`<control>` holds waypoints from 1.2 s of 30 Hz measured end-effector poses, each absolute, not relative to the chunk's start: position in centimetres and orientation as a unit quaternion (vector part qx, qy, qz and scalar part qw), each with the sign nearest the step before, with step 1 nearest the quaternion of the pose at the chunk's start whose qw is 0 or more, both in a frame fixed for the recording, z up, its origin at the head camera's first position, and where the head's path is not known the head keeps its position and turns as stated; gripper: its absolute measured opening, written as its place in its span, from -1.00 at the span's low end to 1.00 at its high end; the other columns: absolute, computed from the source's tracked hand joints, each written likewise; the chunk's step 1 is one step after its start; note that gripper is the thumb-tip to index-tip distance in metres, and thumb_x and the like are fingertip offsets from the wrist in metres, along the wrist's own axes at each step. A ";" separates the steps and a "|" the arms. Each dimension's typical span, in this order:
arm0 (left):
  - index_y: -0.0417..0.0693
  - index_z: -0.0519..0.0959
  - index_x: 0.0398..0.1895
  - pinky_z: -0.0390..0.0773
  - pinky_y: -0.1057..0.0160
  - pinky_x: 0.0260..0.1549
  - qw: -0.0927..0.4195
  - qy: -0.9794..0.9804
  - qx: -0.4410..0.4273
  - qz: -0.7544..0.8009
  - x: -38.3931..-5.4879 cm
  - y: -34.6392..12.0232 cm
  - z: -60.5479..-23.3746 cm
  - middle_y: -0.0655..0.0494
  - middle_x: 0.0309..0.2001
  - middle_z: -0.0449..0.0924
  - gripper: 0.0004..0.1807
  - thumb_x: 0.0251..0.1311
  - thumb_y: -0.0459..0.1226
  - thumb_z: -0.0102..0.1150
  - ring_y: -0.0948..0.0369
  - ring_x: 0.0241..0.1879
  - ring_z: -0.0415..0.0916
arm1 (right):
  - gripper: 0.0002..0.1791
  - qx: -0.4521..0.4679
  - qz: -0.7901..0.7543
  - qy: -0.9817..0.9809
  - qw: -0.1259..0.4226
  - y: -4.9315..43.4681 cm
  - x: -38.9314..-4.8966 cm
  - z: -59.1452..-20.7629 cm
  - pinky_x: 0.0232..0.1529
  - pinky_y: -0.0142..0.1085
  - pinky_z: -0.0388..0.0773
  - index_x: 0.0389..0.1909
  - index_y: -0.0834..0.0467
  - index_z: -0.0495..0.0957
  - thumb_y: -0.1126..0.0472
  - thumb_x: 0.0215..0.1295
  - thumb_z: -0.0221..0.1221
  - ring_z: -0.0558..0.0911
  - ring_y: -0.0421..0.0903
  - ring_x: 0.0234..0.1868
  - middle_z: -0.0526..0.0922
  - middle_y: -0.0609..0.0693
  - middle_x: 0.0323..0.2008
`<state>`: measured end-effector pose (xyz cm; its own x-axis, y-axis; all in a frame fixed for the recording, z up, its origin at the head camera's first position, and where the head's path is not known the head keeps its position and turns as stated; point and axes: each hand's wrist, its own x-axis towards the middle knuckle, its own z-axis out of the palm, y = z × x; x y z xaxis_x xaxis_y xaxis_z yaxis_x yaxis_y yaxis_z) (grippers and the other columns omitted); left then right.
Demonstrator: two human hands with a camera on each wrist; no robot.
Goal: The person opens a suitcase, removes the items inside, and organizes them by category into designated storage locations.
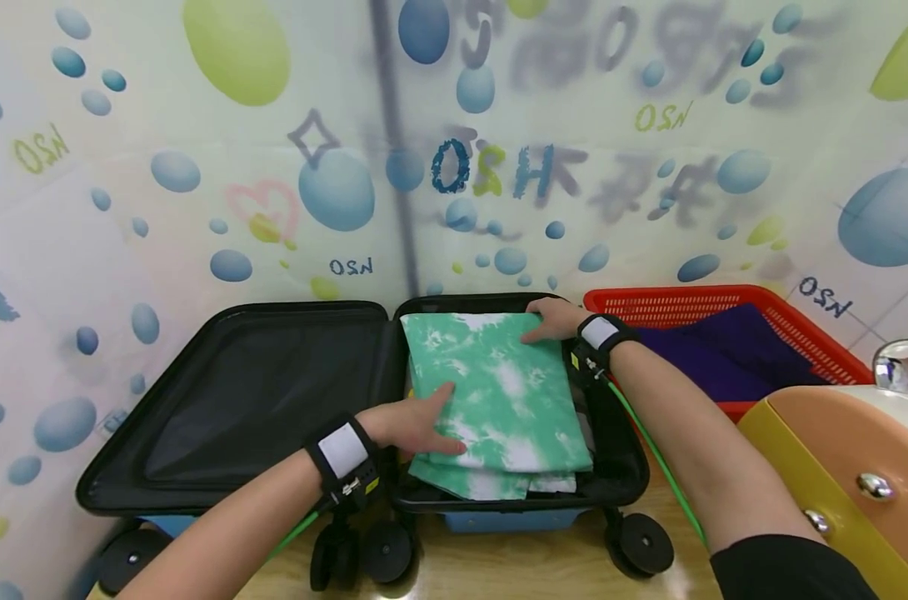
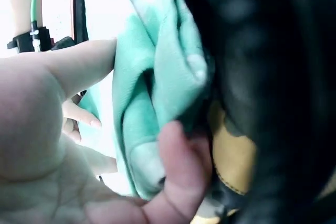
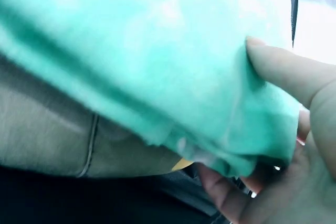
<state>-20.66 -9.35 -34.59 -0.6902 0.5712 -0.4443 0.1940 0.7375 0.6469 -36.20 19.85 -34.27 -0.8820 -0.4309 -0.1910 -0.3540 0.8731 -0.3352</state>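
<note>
From my remote seat I see the wall (image 1: pixel 109 287) filling the top of the head view, printed with blue and green drops; below it the case (image 1: pixel 274 392) lies spread open, its left half showing black lining; the red basket (image 1: pixel 679 292) sits just right of the case, with purple fabric (image 1: pixel 724 358) inside; the green-and-white cloth (image 1: pixel 499 383) lies folded in the case's right half, between the two hands; I judge that everything turns on this placing, the left hand (image 1: pixel 412 425) being at the near part of its left edge and the right hand (image 1: pixel 555 318) at its far right corner, so the holds sit on a diagonal; its long axis seems to run away from me (the slant makes that uncertain); both hands touch it, so neither is nearer.

The left hand is partly closed, at least one finger curled against the folded edge; the right hand pinches the corner, thumb (image 3: pixel 278 66) on top and fingers beneath.

For writing, the big lettering (image 1: pixel 489 171) on the wall reads like H2O mirrored; smaller marks (image 1: pixel 351 267) resemble it; the grey strokes are too blurred for me to read; I find no brand on the case.
</note>
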 end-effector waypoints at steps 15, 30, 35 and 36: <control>-0.05 -0.22 0.61 0.47 0.09 0.11 0.225 0.897 0.209 0.317 -21.2 -9.0 -33.4 -0.20 0.48 0.19 0.05 0.27 -0.15 0.29 0.01 0.21 0.47 | -0.58 -0.229 -0.234 0.912 0.247 22.7 -36.8 -31.4 -0.17 -0.26 0.52 0.12 0.26 0.48 0.11 0.35 0.24 0.54 -0.07 -0.16 0.56 0.16 -0.01; -0.04 0.00 0.58 0.26 0.00 0.37 0.252 0.872 0.205 0.366 -22.8 -10.0 -34.4 -0.11 0.57 -0.01 -0.17 0.33 -0.26 0.19 -0.04 0.51 0.08 | -0.49 -0.124 -0.303 0.872 0.364 24.1 -35.5 -32.3 -0.21 -0.25 0.65 0.14 0.22 0.46 0.01 0.30 0.29 0.71 -0.13 -0.30 0.71 -0.06 -0.24; 0.03 0.24 0.49 0.44 0.14 0.00 0.194 0.883 0.203 0.377 -22.9 -9.6 -33.3 -0.08 0.51 0.14 -0.29 0.28 -0.29 0.25 0.00 0.30 0.30 | -0.55 -0.122 -0.274 0.886 0.353 24.5 -35.3 -32.0 -0.21 -0.28 0.61 0.05 0.21 0.54 0.01 0.28 0.30 0.68 -0.14 -0.31 0.70 -0.08 -0.29; 0.04 0.29 0.46 0.45 0.16 -0.05 0.185 0.881 0.195 0.390 -22.9 -9.5 -33.1 -0.07 0.50 0.16 -0.32 0.28 -0.29 0.25 0.00 0.25 0.33 | -0.55 -0.125 -0.259 0.890 0.354 24.7 -35.2 -31.8 -0.19 -0.28 0.61 0.04 0.22 0.55 0.01 0.27 0.30 0.67 -0.14 -0.29 0.69 -0.07 -0.27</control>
